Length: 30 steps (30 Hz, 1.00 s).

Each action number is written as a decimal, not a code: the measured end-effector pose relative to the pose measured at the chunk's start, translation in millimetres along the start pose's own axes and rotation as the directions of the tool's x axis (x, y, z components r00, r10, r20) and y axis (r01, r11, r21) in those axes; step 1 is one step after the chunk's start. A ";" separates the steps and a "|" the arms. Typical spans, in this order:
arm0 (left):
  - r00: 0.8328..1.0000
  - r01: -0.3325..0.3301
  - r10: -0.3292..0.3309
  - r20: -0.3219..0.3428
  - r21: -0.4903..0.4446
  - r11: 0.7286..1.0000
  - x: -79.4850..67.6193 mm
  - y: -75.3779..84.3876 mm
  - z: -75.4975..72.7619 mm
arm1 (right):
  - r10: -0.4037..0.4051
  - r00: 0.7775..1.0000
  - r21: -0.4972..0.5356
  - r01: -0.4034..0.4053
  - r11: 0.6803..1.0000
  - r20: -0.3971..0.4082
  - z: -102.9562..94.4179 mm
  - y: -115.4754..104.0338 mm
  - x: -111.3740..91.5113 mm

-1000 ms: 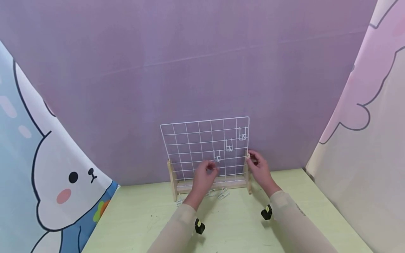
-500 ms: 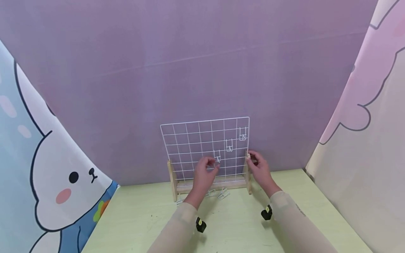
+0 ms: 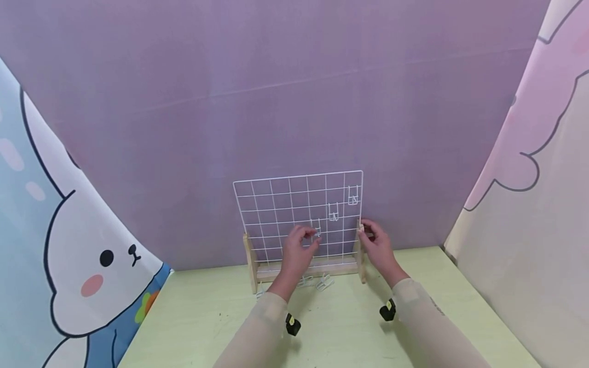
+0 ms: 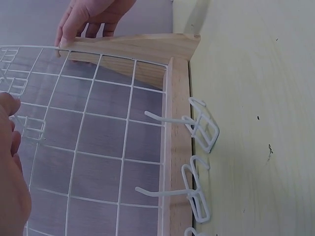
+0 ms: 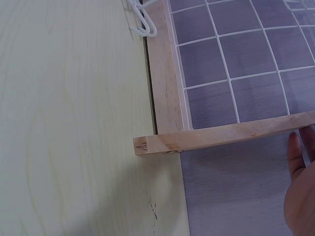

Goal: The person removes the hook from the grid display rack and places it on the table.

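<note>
A white wire grid panel (image 3: pixel 280 204) stands upright in a wooden stand (image 3: pixel 250 260). My left hand (image 3: pixel 296 253) is in front of the grid, thumb and fingertips pinching at the lowest of three white wire hooks (image 3: pixel 318 223) hung on it in a diagonal. In the left wrist view, the fingertips overlap part of this hook (image 4: pixel 34 130). My right hand (image 3: pixel 379 248) grips the stand's right upright (image 4: pixel 123 44), its thumb on the near side and fingers behind. The other two hung hooks are a middle one (image 3: pixel 333 212) and a top right one (image 3: pixel 353 196).
Several loose white wire hooks lie at the stand's base, among them one on the right (image 3: pixel 324 282) and one partly behind my left wrist (image 3: pixel 260 292). The pale green table (image 3: pixel 340 332) meets a purple backdrop (image 3: pixel 294 102) behind the stand.
My left hand has risen slightly and its fingertips have come from below the lowest hook up onto it. The right hand keeps its hold on the upright.
</note>
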State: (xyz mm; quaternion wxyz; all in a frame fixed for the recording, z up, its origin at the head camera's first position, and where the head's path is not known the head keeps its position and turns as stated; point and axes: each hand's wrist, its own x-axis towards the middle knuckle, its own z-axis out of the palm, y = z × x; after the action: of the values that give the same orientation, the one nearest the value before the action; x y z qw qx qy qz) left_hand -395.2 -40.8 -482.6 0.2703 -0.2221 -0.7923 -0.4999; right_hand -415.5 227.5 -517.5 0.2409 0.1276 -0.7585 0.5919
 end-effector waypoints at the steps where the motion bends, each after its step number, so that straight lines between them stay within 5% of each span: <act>1: 1.000 -0.002 0.002 0.000 0.002 1.000 0.2 -0.1 0.3 | -0.002 1.000 0.002 0.002 1.000 0.000 -0.1 -0.2 -0.2; 18: 0.998 -0.057 0.057 0.010 -0.003 0.998 4.8 0.3 1.8 | -0.030 0.999 0.012 0.030 0.999 -0.009 0.5 1.9 1.3; 30: 1.000 0.004 -0.005 0.011 0.034 0.999 4.1 3.3 1.2 | -0.019 1.000 0.002 0.019 1.000 -0.018 2.5 0.8 1.2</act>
State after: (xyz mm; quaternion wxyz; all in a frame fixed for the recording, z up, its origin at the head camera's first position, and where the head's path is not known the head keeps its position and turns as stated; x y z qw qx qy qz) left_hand -396.5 -38.1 -478.2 0.2683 -0.2185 -0.8027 -0.4858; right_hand -417.5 225.4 -518.0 0.2534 0.1299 -0.7543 0.5916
